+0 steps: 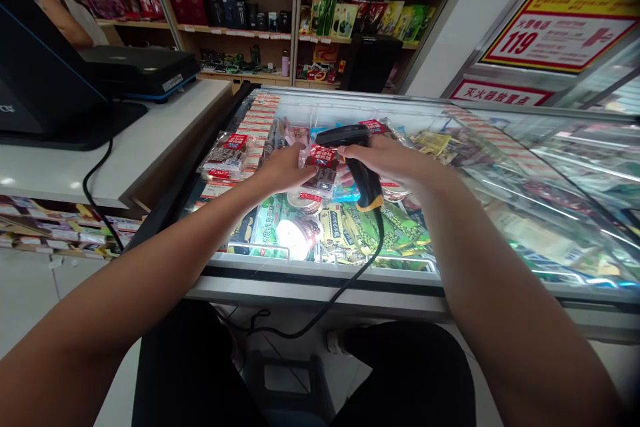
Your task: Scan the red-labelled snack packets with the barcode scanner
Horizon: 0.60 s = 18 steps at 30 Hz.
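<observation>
Two bare forearms reach out over the glass-topped freezer [350, 267], where the right hand [385, 160] grips one black barcode scanner [357, 163] aimed at the single red-labelled snack packet [320, 170] pinched in the left hand [285, 170] just beside it.

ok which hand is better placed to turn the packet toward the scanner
Left, probably: the left hand already grips the red-labelled packet, while the right hand is wrapped around the scanner.
</observation>
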Motion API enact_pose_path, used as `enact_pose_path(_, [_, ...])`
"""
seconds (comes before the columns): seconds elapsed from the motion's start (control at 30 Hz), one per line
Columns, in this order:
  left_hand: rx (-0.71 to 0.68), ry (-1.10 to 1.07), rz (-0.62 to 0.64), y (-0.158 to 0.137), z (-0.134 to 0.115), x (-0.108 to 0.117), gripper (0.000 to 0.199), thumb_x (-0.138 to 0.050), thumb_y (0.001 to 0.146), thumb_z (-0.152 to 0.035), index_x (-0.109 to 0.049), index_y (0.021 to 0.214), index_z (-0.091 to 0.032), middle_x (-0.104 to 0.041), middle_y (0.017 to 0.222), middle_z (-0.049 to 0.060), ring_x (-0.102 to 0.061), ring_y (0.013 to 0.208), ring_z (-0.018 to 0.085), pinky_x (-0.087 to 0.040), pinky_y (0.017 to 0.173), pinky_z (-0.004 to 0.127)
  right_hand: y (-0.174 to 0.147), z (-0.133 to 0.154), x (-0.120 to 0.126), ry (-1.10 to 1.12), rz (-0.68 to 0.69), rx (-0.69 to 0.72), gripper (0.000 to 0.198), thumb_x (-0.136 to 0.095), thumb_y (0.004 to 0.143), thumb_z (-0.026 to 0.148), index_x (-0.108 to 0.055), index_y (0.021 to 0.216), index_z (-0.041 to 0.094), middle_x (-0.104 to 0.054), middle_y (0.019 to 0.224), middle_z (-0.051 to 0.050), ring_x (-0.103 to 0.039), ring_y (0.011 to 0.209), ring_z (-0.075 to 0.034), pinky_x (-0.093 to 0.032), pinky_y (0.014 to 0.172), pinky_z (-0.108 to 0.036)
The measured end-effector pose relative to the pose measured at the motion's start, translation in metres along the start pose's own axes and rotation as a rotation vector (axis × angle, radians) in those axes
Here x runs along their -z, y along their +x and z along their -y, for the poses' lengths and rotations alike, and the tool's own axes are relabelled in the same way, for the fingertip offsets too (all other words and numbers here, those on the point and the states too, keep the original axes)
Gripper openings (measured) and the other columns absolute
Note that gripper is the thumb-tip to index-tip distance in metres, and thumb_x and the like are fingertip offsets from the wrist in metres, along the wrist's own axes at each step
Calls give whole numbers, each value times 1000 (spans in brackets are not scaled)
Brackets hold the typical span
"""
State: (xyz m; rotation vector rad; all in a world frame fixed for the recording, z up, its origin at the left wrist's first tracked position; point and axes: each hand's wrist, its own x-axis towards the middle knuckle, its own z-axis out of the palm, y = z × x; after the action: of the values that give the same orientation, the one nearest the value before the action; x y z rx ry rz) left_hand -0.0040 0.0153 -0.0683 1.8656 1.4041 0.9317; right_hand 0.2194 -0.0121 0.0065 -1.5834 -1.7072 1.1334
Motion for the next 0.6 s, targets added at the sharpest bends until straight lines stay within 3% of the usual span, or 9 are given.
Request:
enact_pose_path(0.07, [23,-37,-10,1,-2,-3,50,-76,79,-45,-66,122,-22,-70,127,19,-66,114,40,-51,97,54,-1,3,-6,23,6,-5,25,-77,85,39,-70,97,19,-70,84,-14,-68,77,-29,-53,59,-39])
enact_pose_path(0.23, [148,-465,-244,7,-15,0,46,-76,78,-22,-60,122,-22,-72,102,11,-73,94,29,-58,83,44,-5,13,-17,234,-13,46,20,-69,89,32,-67,102,18,-71,87,-14,-70,84,-28,-60,67,-41])
enact_pose_path(0.37, [89,-874,-156,9,-23,5,22,-70,84,-21,-66,105,-17,-75,98,10,-75,93,25,-62,85,41,-8,19,-19,325,-74,113,17,-67,88,31,-64,100,20,-67,81,-10,-69,81,-25,-59,67,-38])
enact_pose_path(0.47, [-11,-904,-261,13,-21,17,13,-67,89,-25,-68,99,-17,-77,99,9,-75,100,24,-62,88,38,-10,20,-17,281,-85,125,18,-68,88,34,-63,97,20,-66,77,-9,-68,77,-26,-57,65,-38])
enact_pose_path(0.6, [-60,-863,-399,24,-7,35,15,-68,89,-29,-69,101,-18,-78,102,10,-75,105,26,-63,89,37,-13,18,-17,216,19,52,22,-67,89,40,-60,93,20,-66,73,-11,-64,66,-24,-52,57,-37])
